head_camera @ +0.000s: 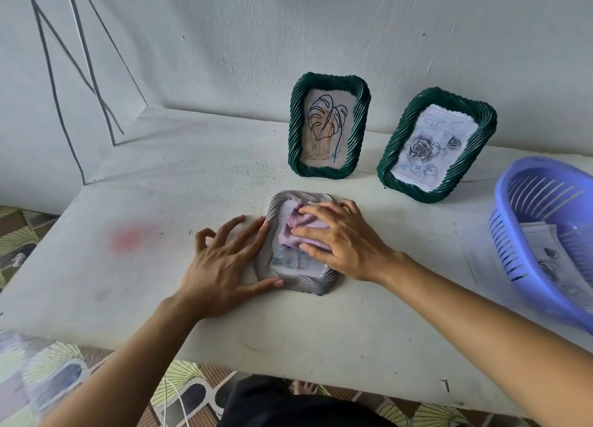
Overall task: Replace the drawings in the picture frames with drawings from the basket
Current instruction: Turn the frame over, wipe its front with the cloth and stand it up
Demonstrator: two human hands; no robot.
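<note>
Both hands are down on the grey frame (308, 287), which lies flat on the table (160, 186) in front of me. The left hand (224, 266) is spread open, its fingers and thumb braced against the frame's left and lower rim. The right hand (340, 237) lies flat and presses a lilac cloth (288, 237) on the frame's face; neither hand is clenched. A bluish drawing (292, 259) shows under the cloth, so I judge this a wipe-down of a loaded frame. To do it well I would keep the left hand pinning the rim so the frame cannot slide. I would wipe with light, even pressure toward the edges and avoid dragging the cloth over the ribbed border. Two green frames stand against the wall (321, 25): one (296, 131) holds a leaf drawing, the other (417, 191) a rose. The purple basket (508, 250), with sheets (545, 250) inside, sits at the table's right end, well apart from the grey frame. The tabletop is pale and scuffed, with a pink stain (131, 237). Thin cables (54, 73) cross the left wall, and the floor (32, 234) is patterned.
</note>
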